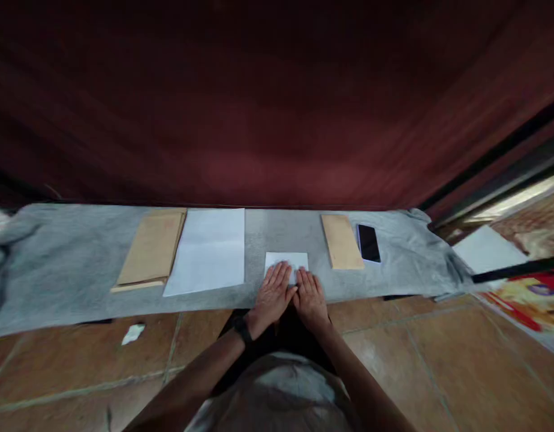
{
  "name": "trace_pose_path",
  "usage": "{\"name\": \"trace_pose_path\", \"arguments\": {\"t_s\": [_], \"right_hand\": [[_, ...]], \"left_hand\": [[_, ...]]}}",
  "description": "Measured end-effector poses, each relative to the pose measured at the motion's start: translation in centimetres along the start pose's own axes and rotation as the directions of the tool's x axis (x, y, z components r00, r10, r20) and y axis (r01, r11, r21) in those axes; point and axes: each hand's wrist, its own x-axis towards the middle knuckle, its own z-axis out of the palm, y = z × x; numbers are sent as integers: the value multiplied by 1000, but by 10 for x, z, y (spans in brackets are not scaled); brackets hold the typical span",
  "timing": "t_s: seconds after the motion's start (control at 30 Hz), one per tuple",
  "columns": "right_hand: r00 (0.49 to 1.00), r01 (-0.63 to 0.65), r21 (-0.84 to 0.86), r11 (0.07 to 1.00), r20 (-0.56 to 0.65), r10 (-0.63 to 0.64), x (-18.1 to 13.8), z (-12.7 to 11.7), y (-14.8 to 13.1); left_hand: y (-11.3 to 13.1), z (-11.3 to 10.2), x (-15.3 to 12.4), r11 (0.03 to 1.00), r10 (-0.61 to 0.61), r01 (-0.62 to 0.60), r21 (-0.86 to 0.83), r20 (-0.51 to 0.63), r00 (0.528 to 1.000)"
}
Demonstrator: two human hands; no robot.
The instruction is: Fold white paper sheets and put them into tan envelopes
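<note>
A small folded white paper (286,260) lies on a grey cloth (70,264) spread on the floor. My left hand (273,295) lies flat on the paper's near edge, fingers stretched out. My right hand (310,295) rests flat beside it, fingers together and pointing forward onto the same paper. A dark band sits on my left wrist. Both hands press the paper and hide its front part.
On the cloth lie a stack of brown envelopes (151,248), a large white sheet (209,249), another brown envelope (342,241) and a black phone (369,242). A paper scrap (133,333) sits on the tiled floor. A dark red wall rises behind; a colourful printed sheet (529,303) lies right.
</note>
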Motion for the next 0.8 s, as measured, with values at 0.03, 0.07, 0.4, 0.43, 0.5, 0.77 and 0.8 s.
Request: {"name": "trace_pose_path", "arguments": {"t_s": [0.03, 0.07, 0.4, 0.43, 0.5, 0.77, 0.8], "right_hand": [[1000, 0, 0, 1000, -2, 0, 0, 0, 0], [1000, 0, 1, 1000, -2, 0, 0, 1, 0], [999, -37, 28, 999, 3, 37, 2, -4, -3], [999, -40, 29, 999, 3, 40, 2, -5, -3], [999, -42, 31, 999, 7, 42, 3, -6, -3], [999, -37, 62, 997, 31, 35, -1, -3, -2], [999, -37, 70, 997, 31, 35, -2, -3, -1]], "left_hand": [[4, 2, 8, 1000, 4, -4, -12, 8, 1000], [8, 4, 15, 1000, 6, -5, -21, 14, 1000], [-11, 2, 29, 991, -130, 131, 28, -27, 991], [-13, 2, 27, 988, -153, 154, 32, -35, 988], [-16, 2, 25, 979, -196, 198, 38, -44, 980], [-8, -5, 26, 967, -252, 252, 45, -7, 968], [-8, -6, 27, 966, -252, 252, 51, 3, 968]]}}
